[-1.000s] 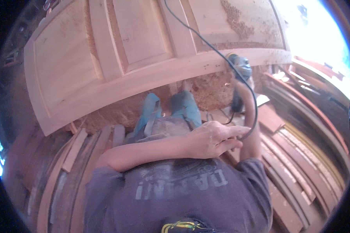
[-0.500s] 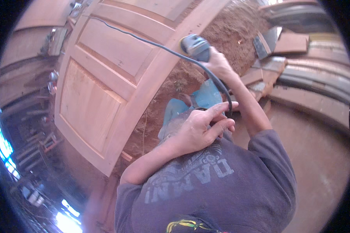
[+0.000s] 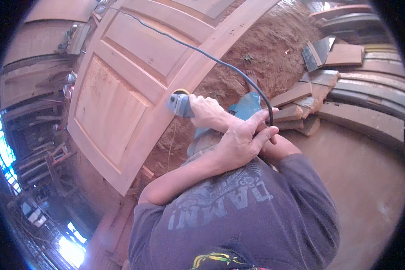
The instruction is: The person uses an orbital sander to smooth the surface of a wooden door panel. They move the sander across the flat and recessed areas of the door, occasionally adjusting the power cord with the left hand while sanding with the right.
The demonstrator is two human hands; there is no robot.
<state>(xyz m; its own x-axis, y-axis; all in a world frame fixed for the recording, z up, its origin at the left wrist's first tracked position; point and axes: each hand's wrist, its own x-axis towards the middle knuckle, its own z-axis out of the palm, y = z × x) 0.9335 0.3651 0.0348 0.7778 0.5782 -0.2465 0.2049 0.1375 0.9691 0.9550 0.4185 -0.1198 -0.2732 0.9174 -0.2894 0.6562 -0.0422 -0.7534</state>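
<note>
My right hand grips a blue-grey angle grinder by its body. The grinder's yellow-rimmed disc lies against the near long edge piece of a panelled wooden door. My left hand is in front of my right forearm, its thumb and fingers closed around a dark power cord. From there the cord arcs up over the door toward the upper left. Wood dust lies in the door's panel grooves. The underside of the disc is hidden.
Reddish sawdust is heaped beside the door. Boards and offcuts are stacked on the right, with short blocks near my legs. More timber stands at the far left. A bare foot shows by the sawdust.
My right hand has brought the grinder left and nearer along the door's edge piece, so my right forearm passes behind my left hand. The left hand stays on the cord.
</note>
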